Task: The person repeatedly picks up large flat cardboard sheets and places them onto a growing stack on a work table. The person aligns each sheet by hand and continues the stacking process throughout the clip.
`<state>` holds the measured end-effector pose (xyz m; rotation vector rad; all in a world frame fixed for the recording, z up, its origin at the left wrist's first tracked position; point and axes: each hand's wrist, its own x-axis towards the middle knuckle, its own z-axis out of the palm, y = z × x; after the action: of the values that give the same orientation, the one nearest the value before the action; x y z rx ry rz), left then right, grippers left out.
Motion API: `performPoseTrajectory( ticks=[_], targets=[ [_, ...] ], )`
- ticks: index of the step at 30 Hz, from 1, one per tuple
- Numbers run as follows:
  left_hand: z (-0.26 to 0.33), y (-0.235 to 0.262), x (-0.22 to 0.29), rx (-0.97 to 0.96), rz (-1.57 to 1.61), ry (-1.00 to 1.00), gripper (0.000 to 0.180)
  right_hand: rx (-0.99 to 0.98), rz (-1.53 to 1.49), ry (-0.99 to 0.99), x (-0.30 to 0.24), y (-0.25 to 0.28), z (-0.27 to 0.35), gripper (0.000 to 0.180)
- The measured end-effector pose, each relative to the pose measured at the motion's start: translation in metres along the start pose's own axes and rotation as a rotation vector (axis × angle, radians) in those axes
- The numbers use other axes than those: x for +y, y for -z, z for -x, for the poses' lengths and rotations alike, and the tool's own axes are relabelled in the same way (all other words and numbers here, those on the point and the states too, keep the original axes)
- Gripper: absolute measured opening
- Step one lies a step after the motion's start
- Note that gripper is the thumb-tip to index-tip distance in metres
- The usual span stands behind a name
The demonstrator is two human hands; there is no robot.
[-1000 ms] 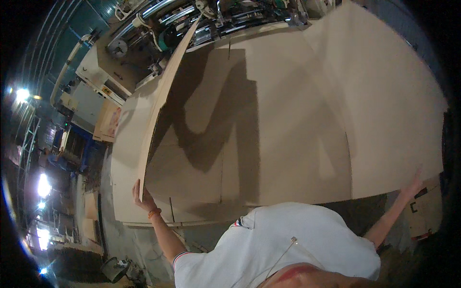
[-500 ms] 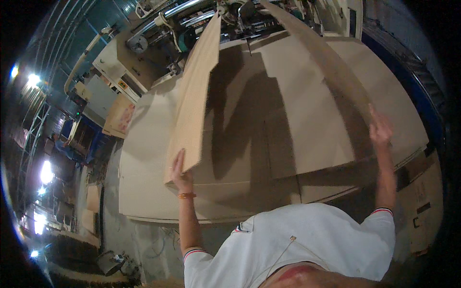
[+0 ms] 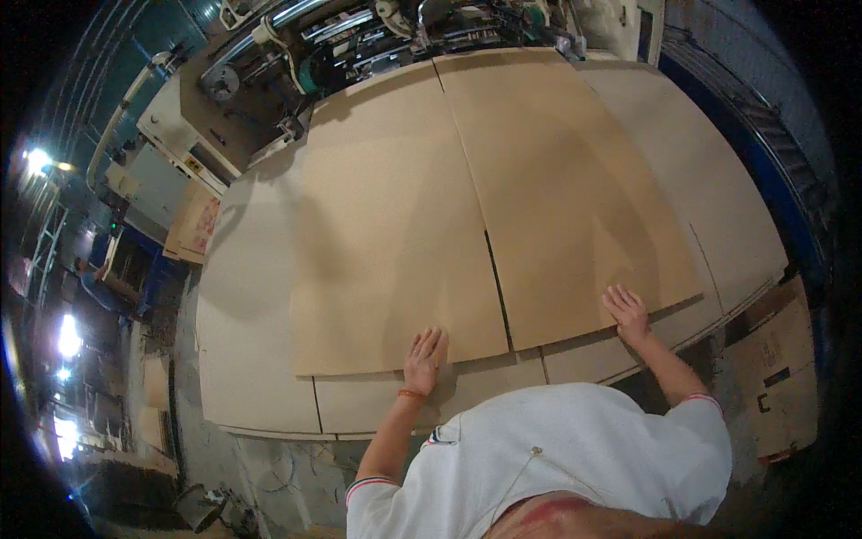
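Well, from the left, the pale sheet (image 3: 242,332) shows out past the left flap (image 3: 386,216), which lies flat over it with its far edge close to the machine (image 3: 359,54); my left hand (image 3: 425,361) rests open, palm down, at that flap's near edge. Next comes the dark slit (image 3: 496,283), then the right flap (image 3: 566,198), also flat, with my right hand (image 3: 628,314) open on its near edge, fingers slightly apart. Farther right, more pale sheet shows, with printed cardboard (image 3: 781,386) beside it, nearer me.
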<state>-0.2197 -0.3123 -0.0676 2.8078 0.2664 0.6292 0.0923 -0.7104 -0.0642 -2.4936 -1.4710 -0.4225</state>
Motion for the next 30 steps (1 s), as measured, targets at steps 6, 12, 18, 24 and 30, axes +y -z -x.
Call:
performPoseTrajectory(
  ticks=[6, 12, 18, 24, 30],
  targets=[
    [-0.015, 0.018, 0.01, 0.007, -0.08, 0.046, 0.049, 0.109, -0.045, -0.048, -0.002, 0.007, -0.02, 0.046],
    [-0.069, 0.059, 0.023, 0.169, -0.093, 0.025, 0.038, 0.221, -0.076, 0.066, 0.024, 0.061, -0.065, 0.029],
    [-0.15, 0.066, 0.006, 0.149, -0.224, -0.055, 0.033, 0.311, -0.06, 0.086, 0.078, 0.085, -0.149, 0.033],
    [-0.228, 0.0, -0.058, 0.245, -0.244, -0.124, 0.039, 0.331, 0.002, 0.042, 0.123, 0.018, -0.236, 0.042],
    [-0.158, -0.023, -0.114, 0.065, -0.341, 0.132, 0.085, -0.06, -0.17, -0.089, 0.076, -0.037, -0.199, 0.074]
  ],
)
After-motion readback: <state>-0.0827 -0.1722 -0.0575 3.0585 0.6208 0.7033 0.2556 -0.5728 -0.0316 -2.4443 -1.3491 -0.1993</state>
